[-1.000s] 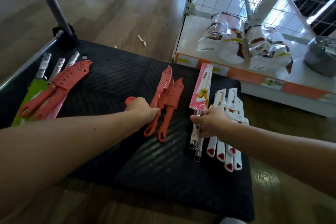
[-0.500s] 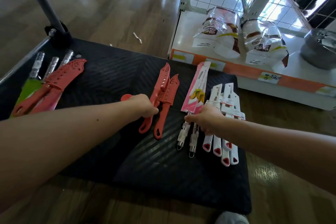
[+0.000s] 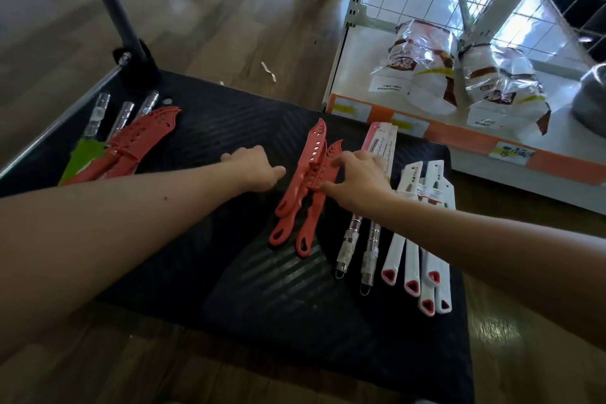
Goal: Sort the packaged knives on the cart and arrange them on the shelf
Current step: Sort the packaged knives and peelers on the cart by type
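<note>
Head view has the right hand [image 3: 359, 180] with fingers spread, thumb and fingertips touching the overlapped red knives [image 3: 306, 193] mid-cart [image 3: 295, 321]. The left hand [image 3: 259, 170] lies knuckles-up just beside them, and whether its fingers hold anything cannot be told. An uneven pinch could slide that loose stack apart on the ribbed mat, and the right wrist, passing over the pink-packed knives [image 3: 380, 144] near the white-packed knives [image 3: 423, 229], could knock those rows askew.

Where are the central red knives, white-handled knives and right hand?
central red knives [image 3: 313, 157]: head view, perforated sheath.
white-handled knives [image 3: 412, 259]: head view, white handle.
right hand [image 3: 359, 179]: head view, back of hand.
</note>
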Demonstrator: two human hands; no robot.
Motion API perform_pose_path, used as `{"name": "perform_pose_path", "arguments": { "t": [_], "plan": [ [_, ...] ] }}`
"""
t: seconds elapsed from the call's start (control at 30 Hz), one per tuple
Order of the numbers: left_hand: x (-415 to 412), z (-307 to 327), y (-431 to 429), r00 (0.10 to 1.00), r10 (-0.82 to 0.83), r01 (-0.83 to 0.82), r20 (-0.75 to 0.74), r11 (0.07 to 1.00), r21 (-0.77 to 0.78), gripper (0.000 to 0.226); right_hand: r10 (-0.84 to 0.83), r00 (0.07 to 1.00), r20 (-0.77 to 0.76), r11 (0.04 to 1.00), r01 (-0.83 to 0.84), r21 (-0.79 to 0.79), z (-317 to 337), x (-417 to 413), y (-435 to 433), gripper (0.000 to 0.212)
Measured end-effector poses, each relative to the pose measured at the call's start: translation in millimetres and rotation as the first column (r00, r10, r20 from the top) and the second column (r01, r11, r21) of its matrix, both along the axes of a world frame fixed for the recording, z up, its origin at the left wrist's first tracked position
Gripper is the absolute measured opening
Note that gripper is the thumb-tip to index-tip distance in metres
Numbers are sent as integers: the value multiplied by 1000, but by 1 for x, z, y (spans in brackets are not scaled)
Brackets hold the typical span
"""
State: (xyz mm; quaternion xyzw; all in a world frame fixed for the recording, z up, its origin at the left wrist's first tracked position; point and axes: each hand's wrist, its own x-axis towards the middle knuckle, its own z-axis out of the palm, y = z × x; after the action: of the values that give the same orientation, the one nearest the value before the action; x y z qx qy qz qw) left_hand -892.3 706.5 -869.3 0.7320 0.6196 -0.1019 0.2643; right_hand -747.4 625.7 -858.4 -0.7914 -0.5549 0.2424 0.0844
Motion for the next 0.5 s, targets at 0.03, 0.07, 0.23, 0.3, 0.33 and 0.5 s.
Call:
{"name": "perform_pose_path", "arguments": {
  "t": [0.03, 0.07, 0.23, 0.3, 0.33, 0.5],
  "plan": [
    [-9, 2, 4, 1000, 11, -11, 7, 1000, 7, 55, 42, 999, 25, 999, -42, 5, 0, -6, 5, 49],
    [-19, 4, 9, 1000, 27, -28, 14, 999, 17, 52, 85, 995, 48, 996, -85, 7, -1, -12, 10, 46],
    [-82, 8, 31, 990, 138, -138, 6, 984, 115, 48, 244, 969, 44, 969, -245, 27, -7, -58, 40, 44],
    [-108, 10, 38, 981, 191, -185, -22, 968, 168, 48, 287, 958, 9, 957, -287, 35, -10, -82, 52, 42],
    [-121, 10, 40, 975, 218, -209, -32, 961, 182, 48, 307, 952, -7, 951, -306, 36, -12, -96, 57, 41],
    [-183, 12, 50, 943, 333, -323, -7, 920, 221, 44, 279, 933, -226, 960, -279, 32, -15, -160, 80, 38]
  ]
}}
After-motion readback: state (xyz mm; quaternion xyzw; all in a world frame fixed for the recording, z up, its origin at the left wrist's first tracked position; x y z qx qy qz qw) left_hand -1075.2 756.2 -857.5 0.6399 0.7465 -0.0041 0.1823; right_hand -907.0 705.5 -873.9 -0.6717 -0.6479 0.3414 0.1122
